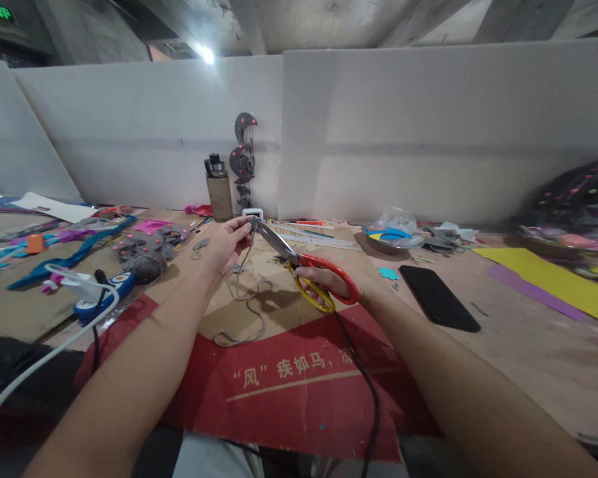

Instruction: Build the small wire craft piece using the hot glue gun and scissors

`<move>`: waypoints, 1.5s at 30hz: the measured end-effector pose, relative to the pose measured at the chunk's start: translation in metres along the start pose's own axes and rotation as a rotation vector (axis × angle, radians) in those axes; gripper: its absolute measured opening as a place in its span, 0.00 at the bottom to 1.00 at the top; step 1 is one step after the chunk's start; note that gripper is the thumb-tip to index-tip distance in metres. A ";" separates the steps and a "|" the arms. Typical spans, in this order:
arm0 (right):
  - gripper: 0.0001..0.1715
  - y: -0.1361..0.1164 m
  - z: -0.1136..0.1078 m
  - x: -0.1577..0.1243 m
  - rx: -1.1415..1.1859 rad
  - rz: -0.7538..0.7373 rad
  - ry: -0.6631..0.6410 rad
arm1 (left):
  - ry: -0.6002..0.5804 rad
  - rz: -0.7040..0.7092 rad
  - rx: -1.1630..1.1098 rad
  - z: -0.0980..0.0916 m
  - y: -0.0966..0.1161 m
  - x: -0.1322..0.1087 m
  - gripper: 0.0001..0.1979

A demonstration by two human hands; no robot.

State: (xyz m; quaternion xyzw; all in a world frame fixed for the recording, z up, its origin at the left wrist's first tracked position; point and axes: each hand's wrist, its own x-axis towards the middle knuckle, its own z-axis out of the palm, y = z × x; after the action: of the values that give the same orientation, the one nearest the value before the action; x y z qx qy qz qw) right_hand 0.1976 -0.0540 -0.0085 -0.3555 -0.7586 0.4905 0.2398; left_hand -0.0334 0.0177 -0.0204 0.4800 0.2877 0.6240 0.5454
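My left hand (232,242) pinches a small grey piece (254,224) between thumb and fingers; its exact kind is too small to make out. A grey yarn strand (253,309) trails from it in loops over the cardboard. My right hand (323,282) grips scissors (284,247) by their handles, one red and one yellow. The blade tips reach the grey piece at my left fingertips; whether they touch it I cannot tell. Below my hands lies a red and brown cardboard sheet (299,405) with printed characters.
A bottle (220,196) stands at the back near a hanging grey crescent ornament (243,162). To the left are a grey yarn ball (150,264) and a blue power strip (104,299) with cables. A black phone (438,297) and yellow sheet (553,275) lie right.
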 end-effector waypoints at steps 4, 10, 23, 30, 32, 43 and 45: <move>0.19 0.026 -0.002 0.009 0.137 0.012 -0.046 | -0.012 0.008 0.035 0.001 0.000 -0.001 0.09; 0.18 0.035 -0.003 0.013 0.168 0.019 -0.026 | -0.026 0.008 0.046 0.002 -0.002 -0.002 0.09; 0.20 0.030 -0.002 0.010 0.163 0.035 -0.040 | -0.053 0.039 0.029 0.002 -0.001 -0.002 0.08; 0.21 0.032 -0.002 0.010 0.171 0.033 -0.059 | -0.087 -0.024 -0.006 0.005 0.003 -0.006 0.06; 0.22 0.033 -0.003 0.011 0.145 0.040 -0.072 | -0.085 -0.034 -0.006 0.005 0.003 -0.005 0.06; 0.19 0.041 -0.005 0.013 0.113 0.048 -0.019 | -0.019 0.026 0.020 0.008 0.002 -0.006 0.09; 0.18 0.039 -0.005 0.012 0.130 0.055 -0.019 | -0.027 0.039 0.027 0.008 0.002 -0.007 0.09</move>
State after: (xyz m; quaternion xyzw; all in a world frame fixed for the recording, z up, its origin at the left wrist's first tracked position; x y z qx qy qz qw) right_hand 0.2051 -0.0318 -0.0417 -0.3553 -0.7173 0.5486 0.2414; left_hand -0.0268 0.0096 -0.0178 0.5011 0.2796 0.6239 0.5305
